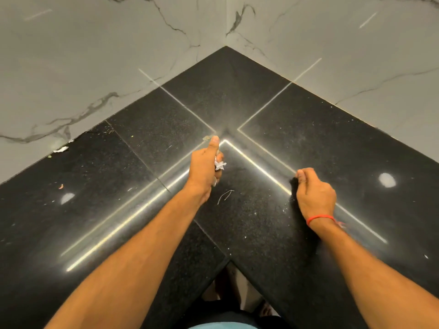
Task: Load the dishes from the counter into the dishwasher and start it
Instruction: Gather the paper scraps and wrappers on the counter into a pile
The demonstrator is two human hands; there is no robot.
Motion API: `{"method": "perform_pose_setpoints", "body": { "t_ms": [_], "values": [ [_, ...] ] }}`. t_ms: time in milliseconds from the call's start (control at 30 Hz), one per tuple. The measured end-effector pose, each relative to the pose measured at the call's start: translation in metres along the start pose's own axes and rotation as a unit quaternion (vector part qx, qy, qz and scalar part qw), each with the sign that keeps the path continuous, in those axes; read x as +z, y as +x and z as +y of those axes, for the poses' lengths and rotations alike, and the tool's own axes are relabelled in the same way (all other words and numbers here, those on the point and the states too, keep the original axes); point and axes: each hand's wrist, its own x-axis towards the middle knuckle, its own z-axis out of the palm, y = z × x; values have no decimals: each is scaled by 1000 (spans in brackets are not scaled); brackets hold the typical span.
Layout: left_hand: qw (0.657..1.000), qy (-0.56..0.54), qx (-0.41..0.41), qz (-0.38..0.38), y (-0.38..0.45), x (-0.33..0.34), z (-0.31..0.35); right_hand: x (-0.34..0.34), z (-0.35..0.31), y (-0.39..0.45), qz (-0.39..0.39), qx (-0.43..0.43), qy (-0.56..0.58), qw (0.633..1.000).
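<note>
Black speckled counter (pixel 273 110) meeting in an inner corner under white veined marble walls (pixel 95 55), seen from above. Left hand (pixel 205 166) out over the counter near where the slab seams cross, thumb stretched forward, other fingers curled round crumpled white paper scraps (pixel 219 165). Just beyond the thumb tip, a small brownish scrap (pixel 207 138) on the surface. Right hand (pixel 314 192) lower and toward the right run of the counter, fingers curled under with tips pressed together against the stone; something dark beneath the fingertips, too unclear to name, so cannot tell whether held. Red thread band (pixel 319 218) round the right wrist. Between the two hands, a thin pale curl of thread (pixel 224 195) lying loose. Near the left wall edge, a torn white scrap (pixel 60 149) and a few crumbs. No dishes or dishwasher in view. At the counter's front notch, a strip of floor (pixel 240 286) below.
</note>
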Motion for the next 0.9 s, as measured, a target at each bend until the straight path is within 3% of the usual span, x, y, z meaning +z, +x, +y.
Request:
{"method": "perform_pose_setpoints", "body": {
  "t_ms": [133,233,333,500,600,900],
  "values": [
    [1000,-1,-3,6,-34,-28,-12,-6,-9,1,-43,28,-28,998],
    [999,-28,-24,12,-56,-46,-25,-14,-14,-2,-47,84,91,991],
    [995,-77,-56,28,-81,-54,-37,-25,-24,-22,-19,129,275,953],
    [989,-122,-56,58,-133,-53,-43,-36,-38,-73,-45,197,444,873],
    [989,-119,-48,69,-170,-51,-48,-47,-49,-103,-85,221,491,838],
    [981,-141,-75,111,-273,-51,-90,-63,-55,-201,-221,209,543,783]
  ]
}}
